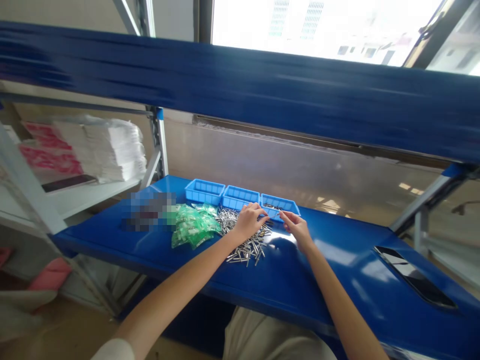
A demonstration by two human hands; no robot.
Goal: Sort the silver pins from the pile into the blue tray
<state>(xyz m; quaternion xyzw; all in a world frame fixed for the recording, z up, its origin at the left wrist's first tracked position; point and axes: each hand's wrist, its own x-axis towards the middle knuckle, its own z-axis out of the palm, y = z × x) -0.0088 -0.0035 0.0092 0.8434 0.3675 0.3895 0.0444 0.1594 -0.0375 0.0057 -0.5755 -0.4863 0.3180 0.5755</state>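
Note:
My left hand (249, 221) is over a loose pile of thin metal rods (247, 250) on the blue table. Its thumb and fingers are drawn together toward the right; what they hold, if anything, is too small to make out. My right hand (297, 228) pinches a slim metal rod (276, 215) between thumb and fingertips, just in front of the right blue bin (288, 204). That bin has dark slim pieces in it. The rod points toward my left hand. Left of the pile lies a heap of small green plastic packets (193, 225).
Two more blue bins, the middle bin (240, 198) and the left bin (204, 192), stand in the row. A black phone (414, 277) lies at the right on the table (337, 280). A blue shelf beam (240, 95) crosses above. Wrapped white stacks (116, 150) sit on a side shelf.

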